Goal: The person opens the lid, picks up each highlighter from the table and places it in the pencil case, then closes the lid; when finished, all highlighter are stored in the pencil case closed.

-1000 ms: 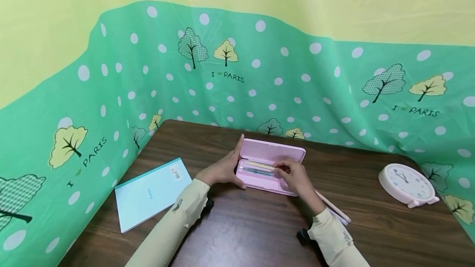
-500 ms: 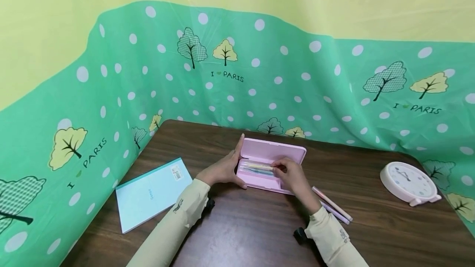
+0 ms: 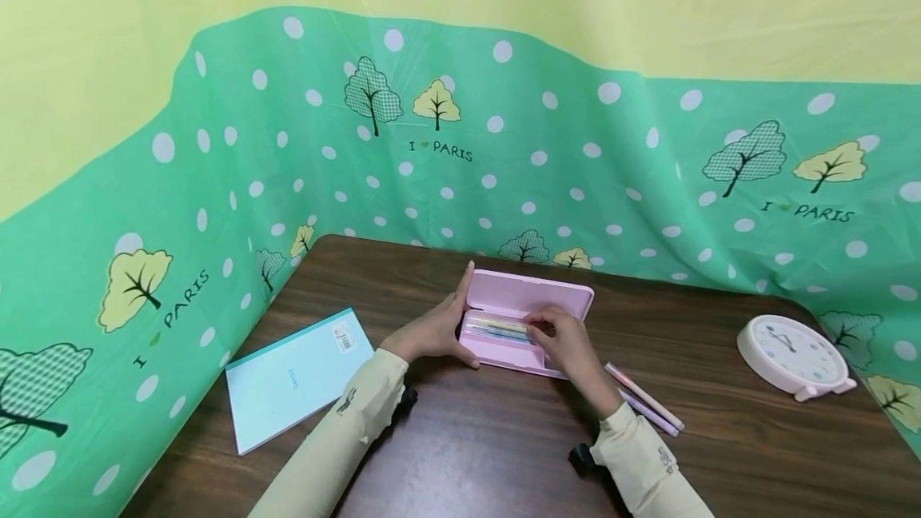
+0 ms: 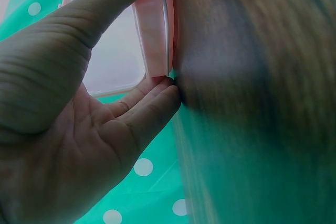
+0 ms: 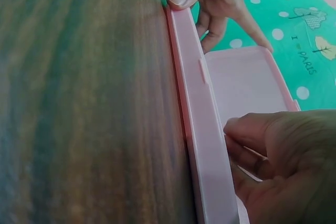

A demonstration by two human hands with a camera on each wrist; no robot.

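Right hand (image 3: 570,346) pinches a pen (image 3: 509,326) only the head view shows

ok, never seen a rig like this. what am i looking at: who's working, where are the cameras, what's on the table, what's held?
No robot here, just a person's two bare hands. The wide picture comes from a camera worn on the head, looking forward and down. The two close-ups come from wrist cameras, each watching its own hand's work.

On the brown table sits an open pink case with slim pens inside. A pale blue notebook lies to the left; two loose pens and a round clock are to the right.

The left hand holds the case's left end, thumb at the front. The right hand reaches into the case by the pens' ends; whether it grips one, I can't tell.
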